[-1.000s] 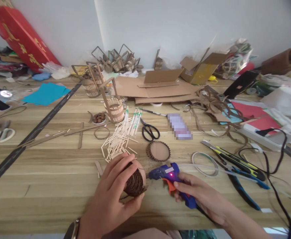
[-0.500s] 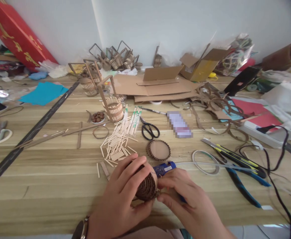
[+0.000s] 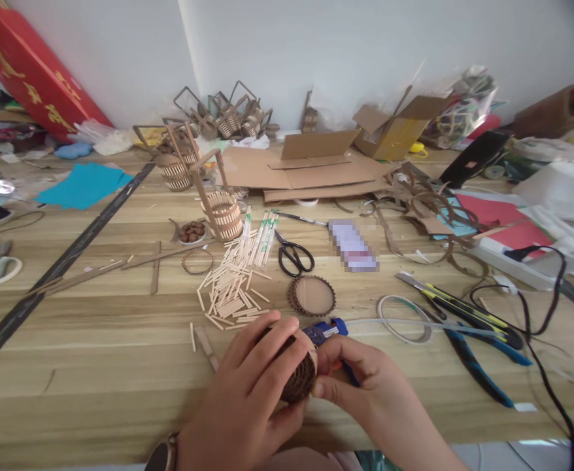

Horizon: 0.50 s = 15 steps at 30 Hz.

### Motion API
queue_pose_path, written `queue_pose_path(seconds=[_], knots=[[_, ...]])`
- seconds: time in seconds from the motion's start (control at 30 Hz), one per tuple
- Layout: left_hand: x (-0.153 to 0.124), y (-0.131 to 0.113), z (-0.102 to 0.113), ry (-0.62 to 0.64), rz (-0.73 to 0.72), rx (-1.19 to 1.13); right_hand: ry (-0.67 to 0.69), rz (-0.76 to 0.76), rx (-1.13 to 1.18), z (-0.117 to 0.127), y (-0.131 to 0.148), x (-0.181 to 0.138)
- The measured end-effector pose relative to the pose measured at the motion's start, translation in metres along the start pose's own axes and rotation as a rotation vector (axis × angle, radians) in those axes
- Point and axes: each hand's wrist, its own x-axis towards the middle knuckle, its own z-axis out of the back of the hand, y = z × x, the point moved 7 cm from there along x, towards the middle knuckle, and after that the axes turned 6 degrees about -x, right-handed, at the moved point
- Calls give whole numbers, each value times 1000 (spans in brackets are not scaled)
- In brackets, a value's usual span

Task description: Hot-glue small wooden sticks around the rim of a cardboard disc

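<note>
My left hand (image 3: 250, 386) is wrapped over a round coil of dark brown corrugated cardboard (image 3: 301, 378), its ridged end tilted toward me. Against the right edge of this coil, the thumb and forefinger of my right hand (image 3: 372, 386) are pinched; whether a loose strip end lies between them is hidden. A blue glue gun (image 3: 327, 331) lies just behind my right hand and is partly covered by it. Beyond the hands sits a shallow round cardboard piece with a ridged rim (image 3: 315, 296). Short wooden sticks (image 3: 231, 284) are heaped to its left.
Black-handled scissors (image 3: 295, 256) and a blurred phone-like object (image 3: 353, 245) lie farther back. A utility knife (image 3: 456, 307), pliers (image 3: 478, 369) and a tape roll (image 3: 405, 319) are on the right. A small stick bucket (image 3: 223, 219) stands behind the sticks, near flat cardboard (image 3: 306, 173).
Both hands and the coil have shifted slightly to the right. My right fingers have closed nearer the coil's edge, and the coil's ridged end is turned a little.
</note>
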Motion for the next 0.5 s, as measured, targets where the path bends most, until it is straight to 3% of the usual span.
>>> queue_pose_path(seconds=[0.17,0.37,0.5], knots=[[-2,3,-2,17,-8,26,116,-88,190,-12,-10,1],[-2,10,-6,51,65,56,171,-59,187,-19,-8,-1],[3,9,-9,125,34,70,138,-59,137,-21,-16,2]])
